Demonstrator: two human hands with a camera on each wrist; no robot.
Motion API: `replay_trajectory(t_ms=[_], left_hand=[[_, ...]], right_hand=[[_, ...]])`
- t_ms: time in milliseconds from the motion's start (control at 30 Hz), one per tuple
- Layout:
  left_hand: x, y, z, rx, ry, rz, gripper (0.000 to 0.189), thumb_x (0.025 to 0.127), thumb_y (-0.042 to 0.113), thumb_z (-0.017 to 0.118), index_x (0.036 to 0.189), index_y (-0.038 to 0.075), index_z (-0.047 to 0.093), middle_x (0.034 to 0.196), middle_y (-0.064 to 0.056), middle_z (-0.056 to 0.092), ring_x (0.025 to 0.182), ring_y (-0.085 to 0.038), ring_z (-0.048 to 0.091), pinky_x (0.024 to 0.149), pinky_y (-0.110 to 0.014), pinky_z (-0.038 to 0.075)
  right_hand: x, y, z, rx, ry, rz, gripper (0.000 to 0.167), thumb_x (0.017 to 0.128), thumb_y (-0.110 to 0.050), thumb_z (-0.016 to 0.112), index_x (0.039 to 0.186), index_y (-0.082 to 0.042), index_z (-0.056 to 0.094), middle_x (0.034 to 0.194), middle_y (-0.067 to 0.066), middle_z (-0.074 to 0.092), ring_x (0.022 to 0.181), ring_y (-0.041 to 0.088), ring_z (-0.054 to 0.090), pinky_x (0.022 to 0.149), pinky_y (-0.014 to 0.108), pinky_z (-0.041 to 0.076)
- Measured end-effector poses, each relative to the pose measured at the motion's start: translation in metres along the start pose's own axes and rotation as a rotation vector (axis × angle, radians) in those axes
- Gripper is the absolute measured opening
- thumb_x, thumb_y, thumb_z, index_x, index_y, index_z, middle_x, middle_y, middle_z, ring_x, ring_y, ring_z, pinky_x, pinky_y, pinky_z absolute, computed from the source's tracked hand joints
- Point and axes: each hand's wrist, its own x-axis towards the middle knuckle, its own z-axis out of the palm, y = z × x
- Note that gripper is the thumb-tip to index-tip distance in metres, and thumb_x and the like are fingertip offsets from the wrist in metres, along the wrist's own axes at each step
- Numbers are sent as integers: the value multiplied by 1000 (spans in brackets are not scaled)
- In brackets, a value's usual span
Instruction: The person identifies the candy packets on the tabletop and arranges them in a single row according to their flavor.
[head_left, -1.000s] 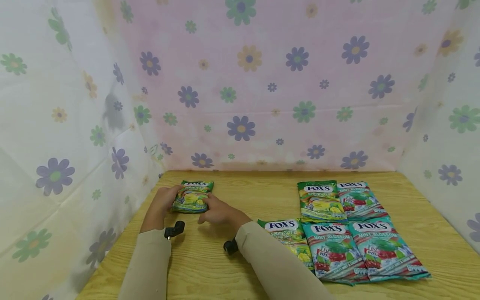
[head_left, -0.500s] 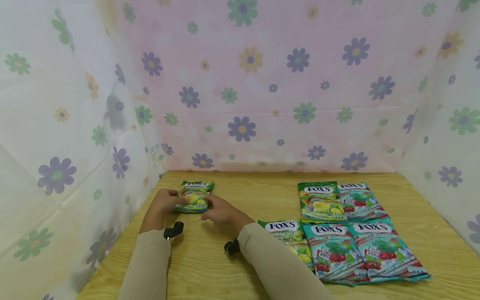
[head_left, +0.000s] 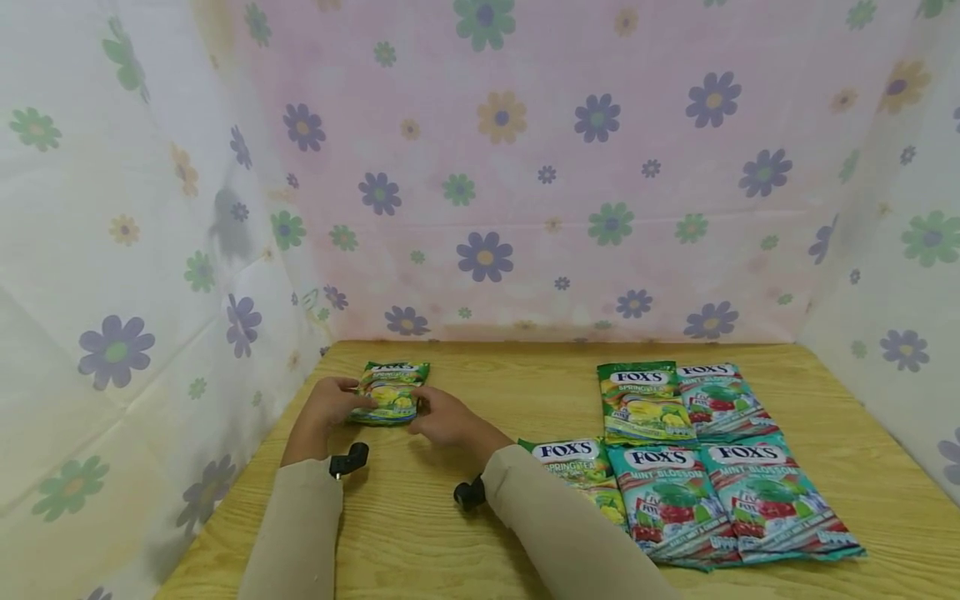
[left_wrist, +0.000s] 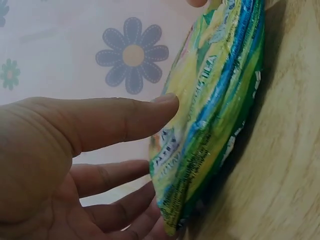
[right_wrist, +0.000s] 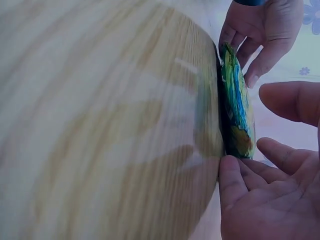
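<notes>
A green and yellow candy bag (head_left: 390, 393) lies face up near the table's back left corner, between both hands. My left hand (head_left: 327, 410) is at its left side. In the left wrist view, the extended thumb reaches over the front of the candy bag (left_wrist: 212, 107) and the fingertips meet its edge. At the bag's right side is my right hand (head_left: 452, 421). The right wrist view has its fingertips right at the end of the candy bag (right_wrist: 236, 107), the thumb raised away from it.
On the right lie two more green and yellow candy bags, one farther back (head_left: 647, 407) and one nearer (head_left: 577, 467), partly behind the right sleeve (head_left: 570, 521). Beside them are three teal candy bags (head_left: 776, 504). Flowered cloth (head_left: 525, 192) encloses the wooden table (head_left: 405, 525) at back and sides.
The left thumb has come down over the front of the bag. The right hand has shifted slightly right, its fingers drawn back to the bag's edge. The bag stays nearly in place.
</notes>
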Motion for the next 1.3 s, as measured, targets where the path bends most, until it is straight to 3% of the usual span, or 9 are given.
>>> replay_trajectory(t_ms=[233, 433, 633, 867, 1033, 1300], left_hand=[[-7, 12, -1, 4, 13, 39, 82, 96, 24, 74, 160, -4, 31, 160, -34, 32, 144, -53, 36, 115, -64, 39], [-10, 25, 0, 50, 28, 65, 80, 96, 28, 74, 159, -1, 35, 159, -31, 36, 143, -51, 39, 113, -63, 41], [-14, 41, 4, 62, 36, 123, 77, 96, 29, 74, 159, 2, 38, 159, -28, 39, 142, -49, 43, 112, -62, 43], [-21, 57, 16, 64, 21, 196, 73, 96, 26, 73, 157, 2, 40, 158, -27, 41, 141, -47, 44, 109, -59, 47], [-25, 70, 29, 69, 5, 247, 74, 96, 27, 74, 157, 3, 41, 161, -27, 38, 148, -46, 36, 113, -60, 44], [-38, 88, 50, 111, -20, 319, 78, 94, 34, 77, 158, 8, 41, 163, -20, 37, 151, -42, 34, 114, -60, 43]], right_hand=[[-5, 4, -11, 42, -10, -54, 63, 104, -24, 61, 161, -12, 38, 161, 7, 46, 147, 28, 45, 117, 50, 42], [-11, -6, -25, -33, -33, -78, 57, 104, -26, 59, 158, -14, 44, 157, 7, 50, 146, 30, 47, 115, 50, 45], [-26, -16, -46, -87, -6, -115, 47, 105, -26, 59, 150, -16, 54, 152, 2, 55, 140, 29, 53, 110, 47, 49], [-47, -17, -72, -128, 17, -148, 42, 104, -27, 61, 145, -19, 58, 149, 1, 57, 137, 29, 55, 107, 44, 51], [-65, -13, -91, -180, 48, -172, 41, 104, -27, 61, 144, -20, 60, 147, 0, 59, 137, 29, 56, 109, 46, 50], [-93, -3, -114, -155, 117, -164, 43, 104, -25, 63, 147, -21, 56, 149, 4, 58, 137, 32, 55, 107, 50, 51]])
